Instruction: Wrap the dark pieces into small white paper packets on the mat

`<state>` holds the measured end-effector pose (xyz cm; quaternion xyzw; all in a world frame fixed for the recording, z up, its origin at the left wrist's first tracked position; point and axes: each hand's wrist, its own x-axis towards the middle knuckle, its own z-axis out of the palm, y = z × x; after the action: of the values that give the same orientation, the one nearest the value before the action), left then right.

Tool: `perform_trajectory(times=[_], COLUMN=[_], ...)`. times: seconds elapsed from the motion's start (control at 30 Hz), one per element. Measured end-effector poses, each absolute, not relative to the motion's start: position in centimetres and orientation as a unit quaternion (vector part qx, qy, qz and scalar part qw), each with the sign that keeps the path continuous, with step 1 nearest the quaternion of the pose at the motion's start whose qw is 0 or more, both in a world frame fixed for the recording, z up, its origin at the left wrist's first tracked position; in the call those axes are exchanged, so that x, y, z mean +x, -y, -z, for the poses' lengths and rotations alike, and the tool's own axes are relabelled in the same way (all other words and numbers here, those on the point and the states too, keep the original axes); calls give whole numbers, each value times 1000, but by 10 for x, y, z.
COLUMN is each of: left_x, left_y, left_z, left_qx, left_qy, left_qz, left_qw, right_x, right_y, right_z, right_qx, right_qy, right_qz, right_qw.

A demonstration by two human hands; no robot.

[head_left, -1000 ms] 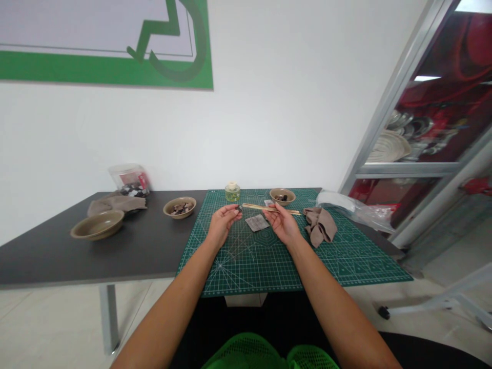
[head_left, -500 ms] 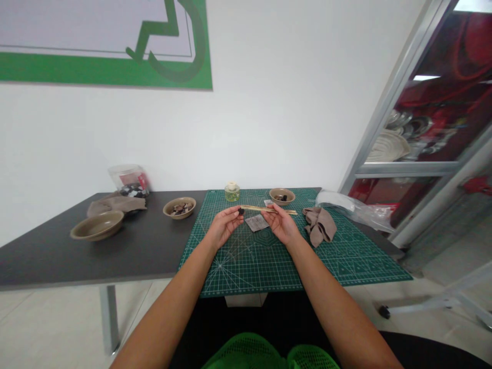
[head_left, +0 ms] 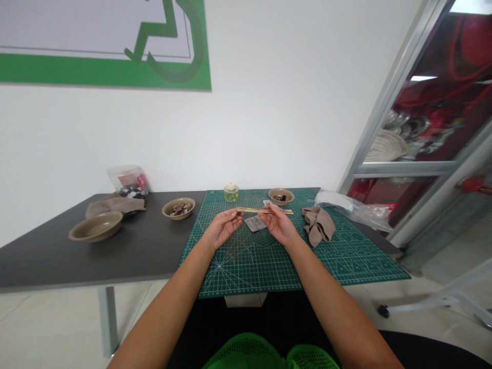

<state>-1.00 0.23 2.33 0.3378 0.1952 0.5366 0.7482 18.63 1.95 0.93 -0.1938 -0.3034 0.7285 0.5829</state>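
My left hand (head_left: 222,228) is closed in a pinch on a small dark piece (head_left: 240,213), mostly hidden by the fingertips. That piece meets the left end of some thin pale wooden sticks (head_left: 252,209), held level above the green cutting mat (head_left: 238,277). My right hand (head_left: 280,224) grips the sticks near their right end, thumb and fingers pressed together around them. Below the sticks, between the hands, a grey printed paper (head_left: 255,223) lies on the mat. How many sticks there are I cannot make out.
Behind the hands stand a glass jar of yellowish liquid (head_left: 231,192) and a bowl with dark pieces (head_left: 281,197). A brown cloth (head_left: 320,226) lies right. Leftward are a bowl of small pieces (head_left: 179,209), a larger bowl (head_left: 96,228), another cloth (head_left: 111,205) and a clear bag (head_left: 128,180).
The sticks have shifted slightly left relative to my left hand, and the dark piece now shows less between its fingertips. Both hands otherwise stay nearly in place.
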Motion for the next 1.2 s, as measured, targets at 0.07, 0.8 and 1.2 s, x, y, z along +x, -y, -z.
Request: perform_trajectory(times=[0.07,0.8,1.2], left_x=[-10,-10,-10], left_y=[-2,-2,-3], left_z=[-24,-24,-23], left_qx=[336,313,299], left_qy=[-193,-211,-224], left_qz=[-533,-553,-572], left_qw=[752,743,730], right_x=[186,185,184], right_y=[-20,-18,-17], right_z=[-9,-11,-13], right_qx=[-195,-206,-215], right_qy=[299,309,302], right_qz=[-726,-724,-726], right_qw=[588,581,580])
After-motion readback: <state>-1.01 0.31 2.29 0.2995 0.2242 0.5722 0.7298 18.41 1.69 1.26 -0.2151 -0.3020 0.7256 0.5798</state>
